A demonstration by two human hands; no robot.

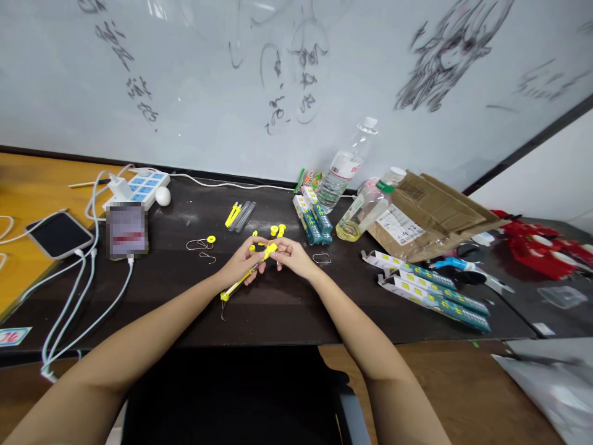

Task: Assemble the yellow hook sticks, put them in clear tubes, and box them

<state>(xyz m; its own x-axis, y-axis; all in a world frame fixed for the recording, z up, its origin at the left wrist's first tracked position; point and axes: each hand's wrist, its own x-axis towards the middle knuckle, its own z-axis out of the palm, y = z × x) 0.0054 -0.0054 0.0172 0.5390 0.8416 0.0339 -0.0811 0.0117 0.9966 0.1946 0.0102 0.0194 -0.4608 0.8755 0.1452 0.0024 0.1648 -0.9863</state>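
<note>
My left hand (243, 262) is closed around a slim yellow-and-clear tube with a wire hook at its lower end, which looks like a tubular spring scale (238, 286). At its upper end, the fingers of my right hand (290, 254) pinch the yellow end piece (270, 249). Just beyond my hands lie loose yellow caps (278, 231), partly hidden by my fingers. Bent wire hooks (200, 245) and a yellow ring (211, 239) rest to the left, with another wire piece (321, 258) to the right. Farther back are clear tubes (243, 216) beside yellow strips (232, 214).
Narrow printed boxes (312, 216) stand behind my right hand; more boxes (430, 290) lie farther right. Two bottles (340, 176), a cardboard parcel (430, 213) and scissors (486, 276) are on that side. Phones (60, 235), cables and a power strip (146, 188) occupy the left.
</note>
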